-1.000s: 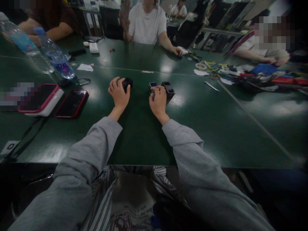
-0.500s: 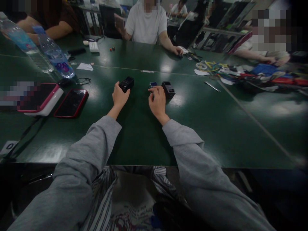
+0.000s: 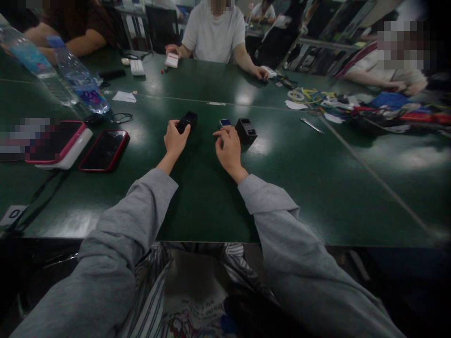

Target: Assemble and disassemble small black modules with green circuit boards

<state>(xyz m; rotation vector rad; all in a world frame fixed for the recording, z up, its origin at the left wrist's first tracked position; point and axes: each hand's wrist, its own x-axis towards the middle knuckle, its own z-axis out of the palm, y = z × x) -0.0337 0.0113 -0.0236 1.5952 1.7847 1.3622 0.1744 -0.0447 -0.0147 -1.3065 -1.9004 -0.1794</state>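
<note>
Seen from within the room, a green desk (image 3: 317, 188) carries the articles at hand, its near edge running beneath the grey-sleeved forearms. The left hand (image 3: 175, 141) grasps a black device (image 3: 188, 122) between thumb and fingers, beyond the middle of the near edge; part of the device's side is covered by the grip. The right hand (image 3: 229, 149) is loosely curled, its index finger extended toward the left; it partly hides a small blue-screened device (image 3: 224, 123), and whether it grips this cannot be told. Just beside the right hand, on the side toward the desk's right edge, stands a black box (image 3: 247, 130) with grey markings on top. Farther toward that edge lie a metal wrench (image 3: 312, 125) and, beyond it, a heap of cables (image 3: 355, 110). On the left part of the desk, a red-cased phone (image 3: 104, 150) lies flat, with a pink-edged device (image 3: 58, 141) resting on a white object (image 3: 82, 143) near it. Behind these stand water bottles (image 3: 82, 89), near a thin black cord (image 3: 122, 119) and a paper scrap (image 3: 124, 96). At the far edge, a person in a white shirt (image 3: 214, 35) holds a white packet (image 3: 172, 59).
</note>
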